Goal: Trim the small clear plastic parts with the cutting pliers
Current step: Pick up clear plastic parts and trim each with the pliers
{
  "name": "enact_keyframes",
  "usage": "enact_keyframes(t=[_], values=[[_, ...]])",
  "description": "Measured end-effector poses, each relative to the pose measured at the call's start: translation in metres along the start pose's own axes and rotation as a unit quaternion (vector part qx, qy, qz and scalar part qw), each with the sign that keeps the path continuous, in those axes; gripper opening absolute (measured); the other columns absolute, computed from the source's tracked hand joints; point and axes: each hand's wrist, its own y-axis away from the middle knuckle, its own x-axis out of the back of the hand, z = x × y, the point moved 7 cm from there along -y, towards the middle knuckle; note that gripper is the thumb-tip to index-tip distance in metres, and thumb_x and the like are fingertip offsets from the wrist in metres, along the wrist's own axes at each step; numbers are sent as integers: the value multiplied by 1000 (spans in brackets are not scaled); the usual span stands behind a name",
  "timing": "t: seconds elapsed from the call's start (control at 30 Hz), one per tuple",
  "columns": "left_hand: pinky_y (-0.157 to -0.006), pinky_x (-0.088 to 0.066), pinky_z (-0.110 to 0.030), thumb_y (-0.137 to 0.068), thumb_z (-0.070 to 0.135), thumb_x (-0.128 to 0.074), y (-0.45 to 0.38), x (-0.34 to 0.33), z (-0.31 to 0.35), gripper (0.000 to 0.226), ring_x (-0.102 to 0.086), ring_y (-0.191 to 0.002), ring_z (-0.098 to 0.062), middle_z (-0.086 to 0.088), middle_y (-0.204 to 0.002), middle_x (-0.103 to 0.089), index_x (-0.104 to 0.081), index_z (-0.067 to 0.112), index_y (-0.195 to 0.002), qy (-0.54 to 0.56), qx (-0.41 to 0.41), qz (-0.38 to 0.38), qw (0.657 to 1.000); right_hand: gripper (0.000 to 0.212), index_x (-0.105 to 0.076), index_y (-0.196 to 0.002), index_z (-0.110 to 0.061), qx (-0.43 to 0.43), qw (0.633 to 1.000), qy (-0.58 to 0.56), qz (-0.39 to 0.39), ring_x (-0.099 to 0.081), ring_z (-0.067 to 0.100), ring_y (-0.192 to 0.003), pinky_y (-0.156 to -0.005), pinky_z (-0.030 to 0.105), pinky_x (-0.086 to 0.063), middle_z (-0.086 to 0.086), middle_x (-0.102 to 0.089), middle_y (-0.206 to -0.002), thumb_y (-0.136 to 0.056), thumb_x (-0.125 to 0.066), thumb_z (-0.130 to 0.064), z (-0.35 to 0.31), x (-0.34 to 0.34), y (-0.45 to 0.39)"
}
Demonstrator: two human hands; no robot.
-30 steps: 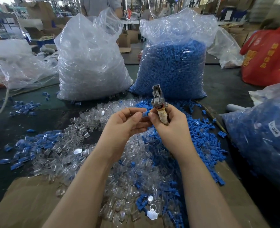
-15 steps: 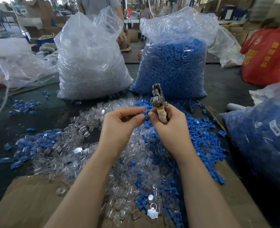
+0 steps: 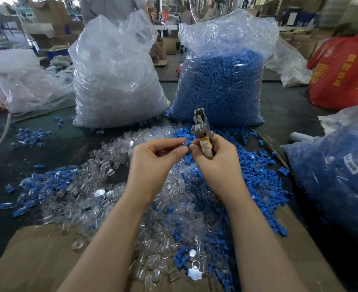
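We find the right hand (image 3: 213, 163) closed around the taped handle of the cutting pliers (image 3: 201, 131), whose metal head points up and away, above the pile of clear plastic parts (image 3: 110, 182). Just left of the pliers, the left hand (image 3: 152, 163) pinches something between thumb and fingertips; we judge it a clear part, though it is too transparent to confirm. To trim well, we advise bringing the piece squarely to the cutting edges and steadying both hands before squeezing. Beyond the pliers stand a clear bag (image 3: 115, 81) and a blue bag (image 3: 222, 85). We cannot tell whether the blades are parted. The lower handle is hidden in the palm.
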Motion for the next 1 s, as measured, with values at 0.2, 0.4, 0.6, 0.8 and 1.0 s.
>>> enact_keyframes(t=[0.2, 0.4, 0.6, 0.8, 1.0], values=[[-72, -54, -16, -77, 1, -77, -1, 5, -5, 21, -73, -82, -10, -2, -87, -78, -77, 15, -94, 9, 12, 25, 1000, 12, -65, -83, -27, -7, 1000, -4, -28, -63, 15, -72, -65, 28, -52, -7, -68, -81, -90, -67, -18, 1, -3, 0], [-76, -55, -20, -78, 3, -77, -2, 6, -10, 21, -73, -91, -17, -5, -92, -77, -77, 18, -94, 46, 29, 28, 998, 8, -65, -83, -21, 6, 1000, -7, 1, -61, 17, -68, -64, 31, -51, -3, -66, -78, -90, -69, -21, 0, 2, -1], [-75, -55, -20, -74, 9, -79, -1, 4, -8, 20, -73, -87, -14, -4, -91, -77, -77, 20, -91, 54, 21, 24, 998, 8, -64, -84, -25, 18, 1000, 22, -14, -64, 12, -70, -65, 32, -54, -10, -68, -79, -89, -70, -25, -2, -2, -1], [-75, -55, -19, -77, 5, -78, -1, 4, -7, 20, -73, -86, -12, -3, -91, -77, -76, 16, -94, 36, 9, 22, 999, 8, -64, -82, -25, 25, 999, 20, -4, -62, 16, -68, -62, 35, -52, -8, -67, -77, -88, -69, -25, -3, 0, -1], [-74, -55, -20, -72, 8, -79, 0, 4, -7, 20, -73, -85, -16, -6, -89, -77, -76, 12, -92, 46, 12, 24, 999, 8, -64, -82, -22, 24, 1000, 12, 2, -62, 21, -69, -63, 38, -52, -2, -67, -77, -88, -69, -24, -4, 1, 0]])
